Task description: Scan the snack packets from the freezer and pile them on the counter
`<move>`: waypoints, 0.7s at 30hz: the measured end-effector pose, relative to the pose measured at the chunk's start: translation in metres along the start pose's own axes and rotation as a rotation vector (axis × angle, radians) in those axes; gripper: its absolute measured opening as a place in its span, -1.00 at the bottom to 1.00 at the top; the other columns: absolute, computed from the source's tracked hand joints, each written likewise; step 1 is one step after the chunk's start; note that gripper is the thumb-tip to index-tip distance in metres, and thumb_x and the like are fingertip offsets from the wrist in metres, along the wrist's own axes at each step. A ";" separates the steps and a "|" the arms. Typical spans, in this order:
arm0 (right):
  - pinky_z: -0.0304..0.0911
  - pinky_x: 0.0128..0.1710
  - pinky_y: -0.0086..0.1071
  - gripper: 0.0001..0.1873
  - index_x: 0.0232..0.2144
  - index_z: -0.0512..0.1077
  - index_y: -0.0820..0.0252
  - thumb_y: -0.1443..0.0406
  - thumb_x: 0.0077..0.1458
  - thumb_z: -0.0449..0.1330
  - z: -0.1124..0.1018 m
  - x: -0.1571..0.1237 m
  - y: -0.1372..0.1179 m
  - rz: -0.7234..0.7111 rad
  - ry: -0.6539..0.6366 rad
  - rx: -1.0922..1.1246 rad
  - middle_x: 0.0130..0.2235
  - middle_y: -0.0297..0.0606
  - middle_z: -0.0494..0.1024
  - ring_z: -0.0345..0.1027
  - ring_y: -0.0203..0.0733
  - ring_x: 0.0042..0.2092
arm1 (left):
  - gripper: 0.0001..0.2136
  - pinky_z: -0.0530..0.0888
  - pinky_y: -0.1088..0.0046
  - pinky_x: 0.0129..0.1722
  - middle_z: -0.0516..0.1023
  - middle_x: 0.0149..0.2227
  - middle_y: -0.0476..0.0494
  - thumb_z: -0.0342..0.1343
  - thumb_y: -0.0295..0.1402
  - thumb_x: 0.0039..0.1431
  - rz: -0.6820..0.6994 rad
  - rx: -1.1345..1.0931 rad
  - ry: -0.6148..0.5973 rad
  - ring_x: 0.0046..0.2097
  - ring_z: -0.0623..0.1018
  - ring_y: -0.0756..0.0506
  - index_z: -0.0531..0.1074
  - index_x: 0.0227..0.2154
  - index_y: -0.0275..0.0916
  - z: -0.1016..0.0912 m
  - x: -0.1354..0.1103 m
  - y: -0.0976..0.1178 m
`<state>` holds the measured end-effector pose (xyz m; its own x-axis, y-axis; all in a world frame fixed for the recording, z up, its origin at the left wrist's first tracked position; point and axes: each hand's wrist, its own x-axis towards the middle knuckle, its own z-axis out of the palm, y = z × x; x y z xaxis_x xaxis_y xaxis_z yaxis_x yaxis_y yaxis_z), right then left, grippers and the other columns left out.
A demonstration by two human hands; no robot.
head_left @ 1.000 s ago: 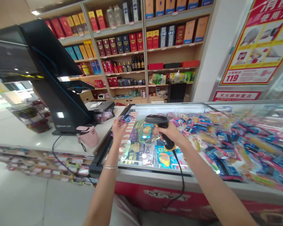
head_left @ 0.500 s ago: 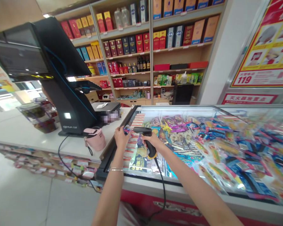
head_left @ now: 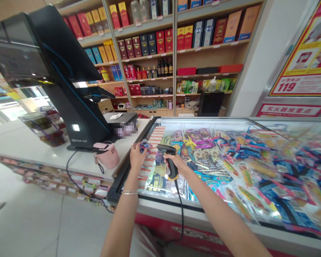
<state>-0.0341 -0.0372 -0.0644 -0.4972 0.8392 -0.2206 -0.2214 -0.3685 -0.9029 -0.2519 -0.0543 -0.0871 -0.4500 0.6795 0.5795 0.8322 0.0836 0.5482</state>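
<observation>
My left hand (head_left: 137, 156) is closed on a small blue and red packet (head_left: 144, 145), held just above the left edge of the glass-topped freezer (head_left: 192, 208). My right hand (head_left: 176, 165) grips the handle of a black barcode scanner (head_left: 168, 157) with a yellow band; its head points left at the packet, a short gap away. The scanner's black cable (head_left: 180, 214) hangs down over the freezer's front. A thin bracelet (head_left: 130, 192) circles my left wrist.
Left of the freezer a white counter (head_left: 24, 148) carries a black checkout terminal (head_left: 56, 75), a pink cup (head_left: 107, 155) and plastic jars (head_left: 42, 125). Shelves of boxed goods and bottles (head_left: 160, 43) line the back wall. Several colourful packets (head_left: 243, 160) lie under the freezer glass.
My right hand brought the scanner left and lower, close to the packet. My left hand lowered slightly with the packet. The view shifted right and down.
</observation>
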 end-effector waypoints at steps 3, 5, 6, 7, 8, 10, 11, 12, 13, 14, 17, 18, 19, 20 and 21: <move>0.17 -0.67 -0.50 -0.85 -0.64 0.34 0.23 0.37 -0.13 0.23 -0.002 0.001 0.001 -0.002 -0.008 0.005 -0.67 -0.36 0.38 0.19 -0.39 -0.67 | -0.61 0.44 0.23 -0.03 0.35 0.03 -0.31 0.10 -0.23 0.11 -0.009 -0.005 0.006 -0.11 0.52 -0.18 0.41 0.01 -0.19 0.000 -0.001 0.001; 0.16 -0.68 -0.51 -0.85 -0.64 0.34 0.23 0.38 -0.12 0.21 -0.001 0.000 0.002 0.008 -0.002 0.013 -0.68 -0.37 0.38 0.19 -0.39 -0.67 | -0.61 0.44 0.23 -0.02 0.36 0.03 -0.30 0.10 -0.23 0.10 -0.002 0.000 0.009 -0.10 0.51 -0.18 0.41 0.00 -0.19 -0.001 0.000 0.002; 0.16 -0.69 -0.51 -0.85 -0.64 0.33 0.23 0.39 -0.11 0.21 0.000 0.000 0.002 0.013 0.002 0.019 -0.69 -0.37 0.38 0.19 -0.39 -0.67 | -0.61 0.43 0.23 0.00 0.37 0.02 -0.29 0.10 -0.23 0.10 0.006 0.006 0.011 -0.08 0.51 -0.19 0.42 0.00 -0.18 -0.001 0.000 0.003; 0.15 -0.69 -0.51 -0.85 -0.65 0.33 0.23 0.39 -0.11 0.20 0.001 -0.001 0.001 0.017 0.006 0.024 -0.69 -0.37 0.37 0.19 -0.38 -0.67 | -0.61 0.42 0.22 0.02 0.37 0.01 -0.28 0.11 -0.22 0.09 0.014 0.012 0.015 -0.06 0.50 -0.20 0.42 -0.01 -0.18 -0.001 0.000 0.004; 0.15 -0.69 -0.51 -0.85 -0.65 0.33 0.23 0.41 -0.11 0.20 0.002 -0.003 0.000 0.018 0.010 0.031 -0.70 -0.36 0.37 0.19 -0.38 -0.67 | -0.61 0.40 0.20 0.03 0.38 0.00 -0.27 0.11 -0.22 0.08 0.022 0.019 0.023 -0.04 0.48 -0.21 0.42 -0.01 -0.19 -0.002 0.000 0.004; 0.15 -0.69 -0.50 -0.85 -0.65 0.33 0.24 0.42 -0.11 0.19 0.005 -0.007 -0.006 0.011 0.019 0.048 -0.70 -0.36 0.37 0.19 -0.37 -0.67 | -0.60 0.37 0.17 0.07 0.39 -0.01 -0.27 0.11 -0.20 0.08 0.036 0.031 0.044 0.00 0.46 -0.24 0.42 -0.01 -0.20 -0.003 0.001 0.005; 0.16 -0.69 -0.50 -0.85 -0.64 0.34 0.24 0.43 -0.10 0.19 0.005 -0.010 -0.011 0.004 0.026 0.058 -0.70 -0.37 0.37 0.19 -0.37 -0.67 | -0.59 0.36 0.14 0.09 0.39 -0.02 -0.28 0.10 -0.19 0.08 0.043 0.035 0.058 0.02 0.44 -0.25 0.42 -0.01 -0.21 -0.003 0.001 0.005; 0.17 -0.68 -0.49 -0.86 -0.63 0.34 0.24 0.43 -0.10 0.19 0.005 -0.013 -0.016 -0.008 0.030 0.069 -0.69 -0.37 0.37 0.19 -0.37 -0.67 | -0.59 0.34 0.13 0.10 0.39 -0.02 -0.29 0.09 -0.18 0.09 0.054 0.033 0.068 0.03 0.44 -0.25 0.41 -0.01 -0.23 -0.003 0.002 0.004; 0.17 -0.67 -0.49 -0.87 -0.62 0.34 0.24 0.43 -0.09 0.20 0.004 -0.018 -0.023 -0.024 0.030 0.081 -0.68 -0.38 0.38 0.20 -0.37 -0.67 | -0.58 0.34 0.12 0.11 0.39 -0.01 -0.30 0.08 -0.18 0.09 0.060 0.026 0.082 0.03 0.43 -0.26 0.41 0.00 -0.24 -0.003 0.003 0.004; 0.18 -0.67 -0.49 -0.87 -0.61 0.35 0.24 0.42 -0.08 0.20 0.002 -0.023 -0.030 -0.043 0.023 0.092 -0.68 -0.38 0.38 0.20 -0.37 -0.67 | -0.58 0.33 0.12 0.11 0.38 -0.01 -0.32 0.07 -0.17 0.09 0.071 0.019 0.096 0.04 0.42 -0.27 0.41 -0.01 -0.26 -0.003 0.004 0.004; 0.18 -0.67 -0.49 -0.89 -0.59 0.36 0.24 0.41 -0.08 0.20 -0.014 -0.048 -0.056 -0.116 0.003 0.095 -0.67 -0.39 0.39 0.21 -0.37 -0.67 | -0.59 0.32 0.13 0.13 0.38 -0.01 -0.32 0.05 -0.19 0.10 0.120 -0.014 0.122 0.06 0.40 -0.27 0.41 -0.03 -0.28 -0.004 0.007 0.009; 0.17 -0.67 -0.50 -0.89 -0.59 0.36 0.24 0.40 -0.08 0.21 -0.022 -0.058 -0.065 -0.140 0.010 0.084 -0.67 -0.39 0.38 0.20 -0.38 -0.67 | -0.61 0.31 0.13 0.13 0.39 -0.01 -0.31 0.05 -0.20 0.09 0.140 -0.023 0.121 0.06 0.40 -0.26 0.41 -0.04 -0.28 -0.004 0.007 0.013; 0.17 -0.67 -0.51 -0.88 -0.60 0.36 0.25 0.39 -0.08 0.21 -0.033 -0.070 -0.074 -0.158 0.027 0.068 -0.67 -0.39 0.38 0.20 -0.39 -0.67 | -0.62 0.31 0.13 0.14 0.40 -0.01 -0.30 0.05 -0.21 0.09 0.164 -0.030 0.114 0.06 0.40 -0.26 0.41 -0.05 -0.27 -0.004 0.007 0.018; 0.15 -0.68 -0.51 -0.87 -0.60 0.36 0.25 0.38 -0.08 0.22 -0.044 -0.081 -0.083 -0.174 0.051 0.054 -0.68 -0.40 0.37 0.18 -0.40 -0.68 | -0.63 0.30 0.12 0.15 0.40 -0.01 -0.29 0.06 -0.22 0.09 0.193 -0.034 0.103 0.06 0.40 -0.26 0.40 -0.05 -0.26 -0.004 0.007 0.024; 0.16 -0.68 -0.52 -0.88 -0.58 0.36 0.25 0.37 -0.07 0.23 -0.058 -0.093 -0.091 -0.179 0.055 0.040 -0.69 -0.40 0.37 0.18 -0.40 -0.68 | -0.63 0.29 0.11 0.15 0.40 0.00 -0.29 0.06 -0.23 0.09 0.227 -0.037 0.087 0.07 0.40 -0.26 0.40 -0.06 -0.25 -0.004 0.007 0.033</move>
<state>0.0803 -0.0585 0.0169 -0.4009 0.9128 -0.0785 -0.3361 -0.2263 -0.9143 -0.2290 -0.0499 -0.0630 -0.2806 0.6123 0.7391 0.9034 -0.0917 0.4190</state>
